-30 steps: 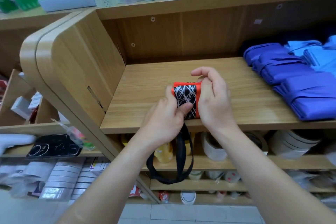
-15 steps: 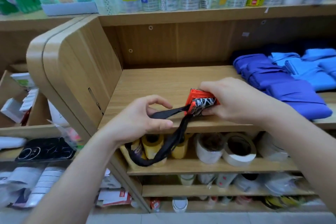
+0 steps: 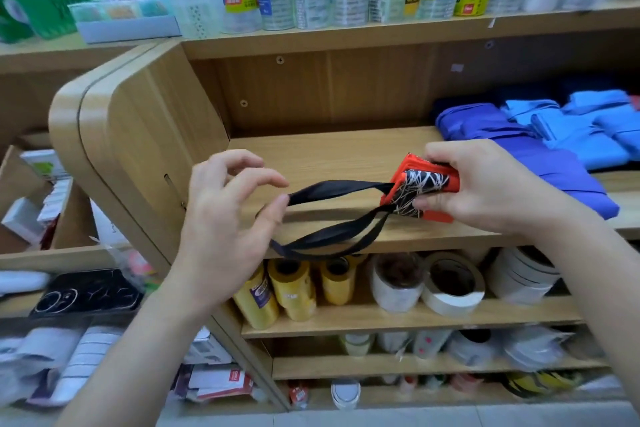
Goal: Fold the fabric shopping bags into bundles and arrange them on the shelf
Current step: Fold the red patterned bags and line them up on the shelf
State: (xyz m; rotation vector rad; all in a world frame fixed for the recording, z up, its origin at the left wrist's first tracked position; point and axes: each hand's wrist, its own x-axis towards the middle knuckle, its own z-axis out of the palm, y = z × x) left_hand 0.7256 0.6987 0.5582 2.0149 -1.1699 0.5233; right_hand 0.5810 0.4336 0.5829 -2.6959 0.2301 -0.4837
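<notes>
bundle (image 3: 420, 188) of orange fabric with a black-and-white scribble print sits in my right hand (image 3: 485, 189), my fingers curled over its top and my thumb pressed in under it. it is rolled up tight and a little tilted. i hold it in the air over the front edge of the wooden shelf (image 3: 329, 156), towards the right side, just beside the dark blue folded bags (image 3: 540, 166) that lie there. lighter blue folded bags (image 3: 588, 139) are stacked behind those, further back on the same shelf.

the bag's black strap (image 3: 343, 188) comes out of the left end of the bundle. its upper run stretches across to my left hand (image 3: 221, 222), where my thumb and a fingertip pinch it; my other fingers are loosely bent above it. the lower part of the strap sags in a loop in front of the shelf edge, and its far end goes out of sight behind my left palm.

the left half of the shelf board is bare wood. on the shelf below, yellow rolls (image 3: 294, 288) stand beside white tape rolls (image 3: 450, 284). the shelf above carries tall wrapped packs; their print is too blurred to read.
</notes>
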